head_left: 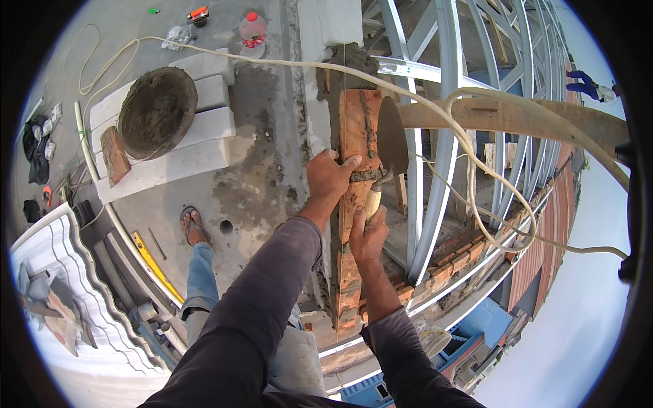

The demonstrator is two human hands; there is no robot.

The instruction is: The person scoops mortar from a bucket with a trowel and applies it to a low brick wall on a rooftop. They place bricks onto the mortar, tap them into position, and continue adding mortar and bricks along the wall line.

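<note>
My left hand [326, 178] grips a red brick [356, 126] at the top of a narrow brick row [350, 285], its thumb on the brick's face. Grey mortar streaks the brick and the joint below it. My right hand [368, 234] is closed round the wooden handle of a trowel [392, 139], whose grey blade lies along the brick's right side. A thin string runs vertically beside the bricks, and wet mortar [350, 61] lies beyond the brick's far end.
Metal framing [449, 41], a curved beam [503, 114] and looped hose [476, 149] fill the right, above a drop. Left are white blocks [211, 122], a mortar basin [158, 109], yellow level [153, 262], plastic bottle [252, 37] and corrugated sheets [54, 258]. A person [588, 87] is at far right.
</note>
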